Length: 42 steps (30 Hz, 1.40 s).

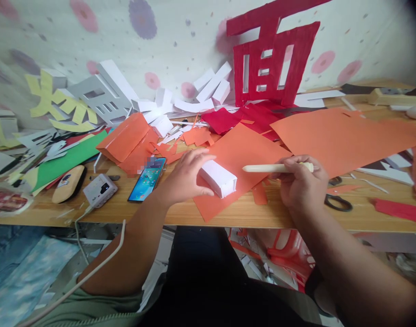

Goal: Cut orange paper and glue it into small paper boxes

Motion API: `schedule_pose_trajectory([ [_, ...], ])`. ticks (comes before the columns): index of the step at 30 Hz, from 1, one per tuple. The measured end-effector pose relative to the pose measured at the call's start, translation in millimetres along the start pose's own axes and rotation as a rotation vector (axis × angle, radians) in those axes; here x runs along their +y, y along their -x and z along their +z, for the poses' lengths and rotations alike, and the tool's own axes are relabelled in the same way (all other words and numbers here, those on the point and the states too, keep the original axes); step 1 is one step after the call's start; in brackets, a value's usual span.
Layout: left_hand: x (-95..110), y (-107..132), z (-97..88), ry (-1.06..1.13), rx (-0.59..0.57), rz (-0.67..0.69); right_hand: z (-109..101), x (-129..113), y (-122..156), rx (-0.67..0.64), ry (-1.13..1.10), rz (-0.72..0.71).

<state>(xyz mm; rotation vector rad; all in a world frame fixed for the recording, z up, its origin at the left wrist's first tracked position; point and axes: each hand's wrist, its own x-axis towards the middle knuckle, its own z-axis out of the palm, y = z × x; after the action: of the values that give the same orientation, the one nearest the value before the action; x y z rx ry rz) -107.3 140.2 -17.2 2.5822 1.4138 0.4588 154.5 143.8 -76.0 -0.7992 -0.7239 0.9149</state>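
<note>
My left hand point(186, 175) rests on a white foam block point(218, 178), its fingers curled over the block's top left end. The block lies on an orange paper sheet point(242, 154) on the wooden table point(255, 215). My right hand point(300, 181) is closed round a cream-coloured, pen-shaped tool point(262, 168), whose tip points left toward the block without touching it.
A phone point(147, 178), a white charger point(100, 190) and a tan case point(68, 183) lie to the left. Black scissors point(338, 202) sit right of my right hand. A big red character point(272, 54), white foam scraps point(208, 88) and more orange sheets point(344, 134) crowd the back.
</note>
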Motion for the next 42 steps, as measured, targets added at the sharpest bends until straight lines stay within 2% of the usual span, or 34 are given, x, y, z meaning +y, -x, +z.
schedule_pose_trajectory([
  [5, 3, 3, -2.3, 0.015, 0.155, 0.147, 1, -1, 1, 0.016, 0.014, 0.006],
  [9, 11, 6, 11.1, 0.024, 0.303, 0.286, -1, 0, 4, -0.008, 0.095, 0.025],
  [13, 17, 11, 25.8, 0.021, 0.396, 0.328, 3, -3, 4, -0.085, 0.214, 0.071],
  [16, 18, 14, 31.9, 0.025, 0.408, 0.323, 19, -9, -2, -0.181, 0.320, 0.074],
  [21, 18, 18, 35.1, 0.050, 0.448, 0.324, 63, -12, -19, -0.329, 0.551, 0.056],
  [24, 18, 20, 35.6, 0.063, 0.449, 0.314, 81, -9, -28, -0.439, 0.611, 0.010],
  [26, 17, 21, 35.8, 0.074, 0.439, 0.307, 85, -7, -32, -0.475, 0.661, -0.024],
  [34, 11, 26, 33.7, 0.134, 0.326, 0.267, 69, -1, -42, -0.408, 0.723, -0.089],
  [40, 8, 27, 19.9, 0.025, 0.166, 0.222, 67, 0, -42, -0.504, 0.735, -0.086],
  [42, 8, 28, 18.4, 0.023, 0.156, 0.180, 69, 0, -40, -0.524, 0.743, -0.074],
])
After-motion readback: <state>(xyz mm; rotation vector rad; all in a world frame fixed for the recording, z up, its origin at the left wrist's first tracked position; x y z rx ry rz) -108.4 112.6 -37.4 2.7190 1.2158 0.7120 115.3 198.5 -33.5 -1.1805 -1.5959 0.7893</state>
